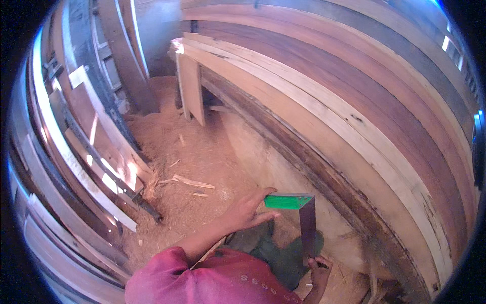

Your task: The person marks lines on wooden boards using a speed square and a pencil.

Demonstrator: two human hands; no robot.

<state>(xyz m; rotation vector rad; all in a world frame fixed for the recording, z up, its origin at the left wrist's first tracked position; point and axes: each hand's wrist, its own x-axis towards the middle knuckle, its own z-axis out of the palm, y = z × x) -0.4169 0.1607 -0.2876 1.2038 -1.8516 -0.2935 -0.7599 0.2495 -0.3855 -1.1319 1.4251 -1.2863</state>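
A try square (289,201) with a green stock and a dark-looking blade (307,230) is held in front of my body, clear of the boards. My left hand (251,209) grips the far-left end of the green stock, index finger along its top and thumb below. The blade points down toward me. At its lower end, my right hand (320,268) pinches the tip between thumb and finger. A small dark spot shows at those fingertips, too small to make out. The rest of my right palm is partly hidden by its angle.
To the right, long sawn boards (324,106) lie side by side, above a rough dark beam (304,162). Planks and timber pieces (66,147) lean along the left. Sawdust (202,152) covers the floor, with loose wood splinters (190,182) on it. A short upright board (191,88) stands beyond.
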